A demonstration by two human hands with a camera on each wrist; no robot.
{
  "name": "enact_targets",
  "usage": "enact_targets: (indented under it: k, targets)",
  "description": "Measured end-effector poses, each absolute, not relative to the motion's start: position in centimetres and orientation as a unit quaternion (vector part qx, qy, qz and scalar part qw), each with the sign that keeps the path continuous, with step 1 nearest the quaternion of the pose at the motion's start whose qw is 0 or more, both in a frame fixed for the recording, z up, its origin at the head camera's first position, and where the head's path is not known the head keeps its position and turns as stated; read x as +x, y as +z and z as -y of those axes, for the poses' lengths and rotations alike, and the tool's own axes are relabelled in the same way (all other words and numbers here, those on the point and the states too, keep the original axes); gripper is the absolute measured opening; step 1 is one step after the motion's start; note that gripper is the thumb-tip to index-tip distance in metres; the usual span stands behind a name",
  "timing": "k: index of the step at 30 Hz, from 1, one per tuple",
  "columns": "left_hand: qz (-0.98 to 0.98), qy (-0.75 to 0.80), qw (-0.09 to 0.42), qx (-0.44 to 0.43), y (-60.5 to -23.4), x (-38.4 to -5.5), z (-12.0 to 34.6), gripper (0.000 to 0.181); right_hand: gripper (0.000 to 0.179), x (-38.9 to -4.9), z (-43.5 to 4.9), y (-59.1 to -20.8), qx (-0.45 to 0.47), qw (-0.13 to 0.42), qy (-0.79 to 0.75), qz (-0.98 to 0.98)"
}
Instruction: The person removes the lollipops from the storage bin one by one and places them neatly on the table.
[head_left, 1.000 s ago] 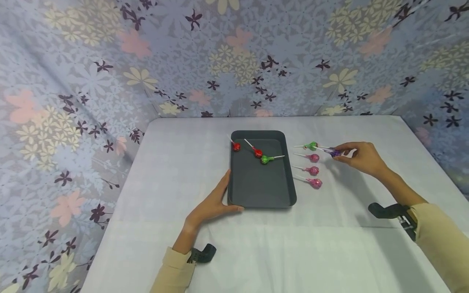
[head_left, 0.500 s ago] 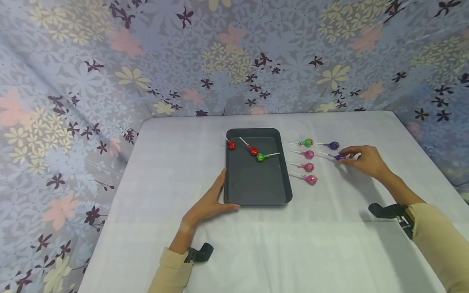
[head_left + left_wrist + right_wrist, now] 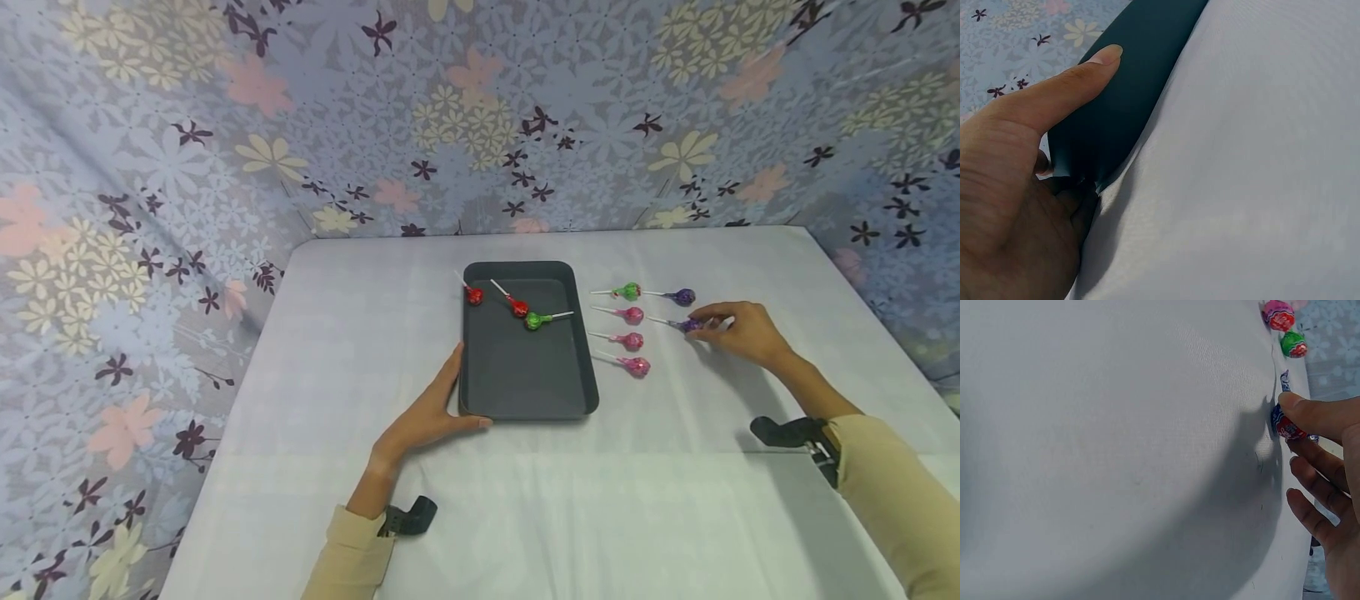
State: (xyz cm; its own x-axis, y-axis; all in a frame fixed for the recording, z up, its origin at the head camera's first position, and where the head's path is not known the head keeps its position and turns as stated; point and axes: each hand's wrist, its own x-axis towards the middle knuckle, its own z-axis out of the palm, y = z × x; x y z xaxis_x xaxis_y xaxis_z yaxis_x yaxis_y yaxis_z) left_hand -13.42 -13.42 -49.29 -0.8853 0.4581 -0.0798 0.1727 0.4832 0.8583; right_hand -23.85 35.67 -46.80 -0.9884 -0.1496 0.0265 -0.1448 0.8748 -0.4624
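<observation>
In the head view my right hand (image 3: 742, 335) pinches a purple-wrapped lollipop (image 3: 686, 325) by its head, its white stick pointing left. The right wrist view shows the lollipop head (image 3: 1286, 425) between thumb and fingertips at the cloth. Another purple lollipop (image 3: 682, 297) lies just behind it. My left hand (image 3: 423, 421) rests against the near-left corner of a dark grey tray (image 3: 528, 379), fingers along the left side and thumb along the front wall. Two red lollipops (image 3: 519, 307) and a green lollipop (image 3: 533, 321) lie inside the tray.
Right of the tray, three pink lollipops (image 3: 633, 341) lie in a column, below a green lollipop (image 3: 630, 292), sticks pointing left. A white cloth (image 3: 360, 333) covers the table. Floral fabric (image 3: 480, 125) hangs behind and at the sides.
My right hand has brought the purple lollipop away from the other purple one, lowering it towards the cloth nearer me. The left hand stays at the tray corner. The head view shifted slightly.
</observation>
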Motion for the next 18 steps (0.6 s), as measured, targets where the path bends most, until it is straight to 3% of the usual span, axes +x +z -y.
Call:
enact_targets:
  k: [18]
  targets:
    - [-0.849, 0.470, 0.136, 0.199, -49.17, -13.44, 13.25, 0.119, 0.031, -23.67, -36.15, -46.94, -0.102, 0.006, -0.244, -0.965]
